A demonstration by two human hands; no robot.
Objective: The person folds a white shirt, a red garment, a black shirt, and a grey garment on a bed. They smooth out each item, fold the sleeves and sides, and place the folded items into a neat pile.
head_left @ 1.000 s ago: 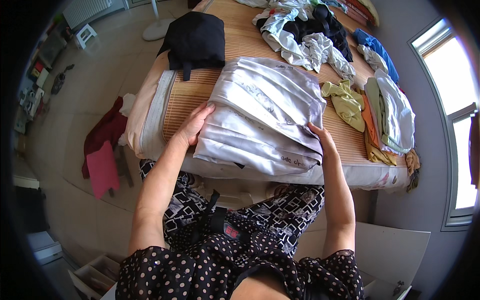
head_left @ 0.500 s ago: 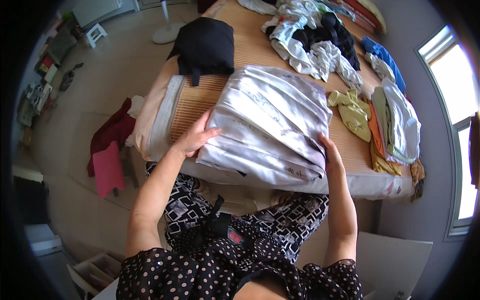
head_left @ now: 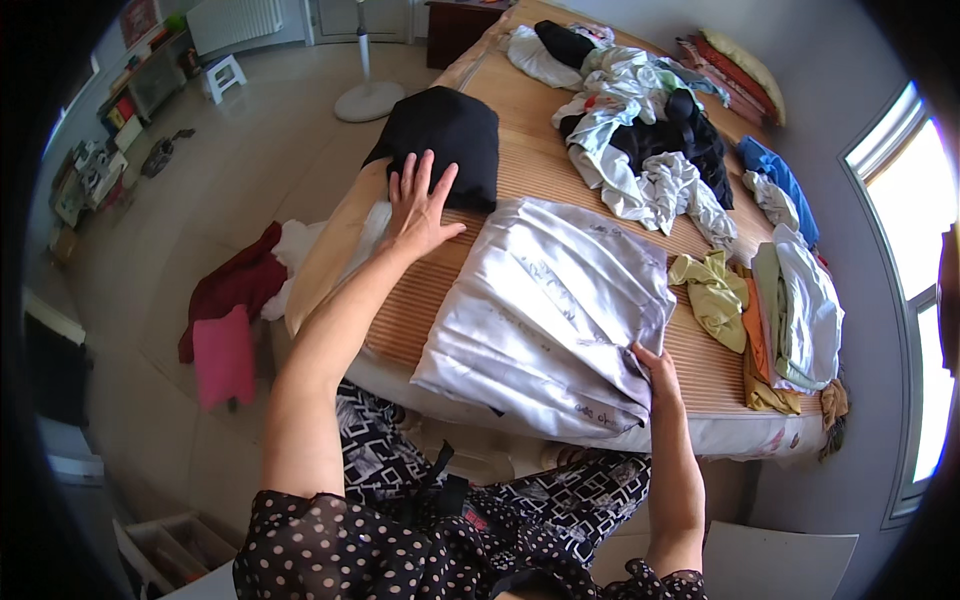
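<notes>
A folded white satin cloth (head_left: 550,310) with dark printed marks lies at the front of the mat-covered bed (head_left: 400,325). At its right edge, my right hand (head_left: 660,378) grips it, thumb on top and the other fingers mostly hidden. My left hand (head_left: 418,212) is off the cloth with its fingers spread, its fingertips over the near side of a folded black garment (head_left: 462,135). Whether those fingertips touch the black garment I cannot tell.
Folded clothes (head_left: 800,310) and a yellow-green garment (head_left: 712,300) lie to the right. A loose heap of clothes (head_left: 640,130) sits farther back, near stacked cushions (head_left: 735,75). A pink cloth (head_left: 223,355) hangs low at left. A window (head_left: 905,190) is at right.
My left hand has let go of the satin cloth's left edge and reached forward to the black garment. My right hand stays on the right edge. The view has tilted up.
</notes>
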